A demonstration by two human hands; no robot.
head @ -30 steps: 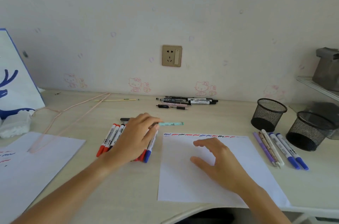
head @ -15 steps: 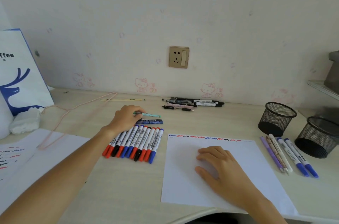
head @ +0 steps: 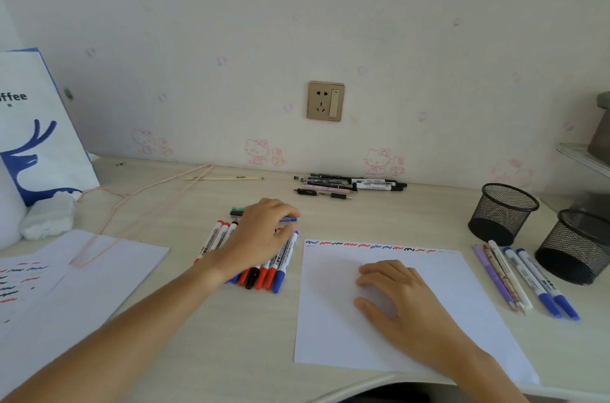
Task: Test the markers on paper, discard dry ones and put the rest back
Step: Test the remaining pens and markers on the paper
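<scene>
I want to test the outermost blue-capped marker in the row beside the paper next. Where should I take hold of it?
Pinch the blue-capped marker at mid-barrel, coming from above and from its right side. It lies flat at the row's right edge, so that flank faces bare desk, while the left flank sits against a red marker. The left hand covers its far end.

marker row [head: 280, 265]: middle covered by the left hand [head: 260, 237]
left fingers [head: 286, 208]: grip cannot be told
paper bag [head: 36, 125]: cut off at left edge
</scene>
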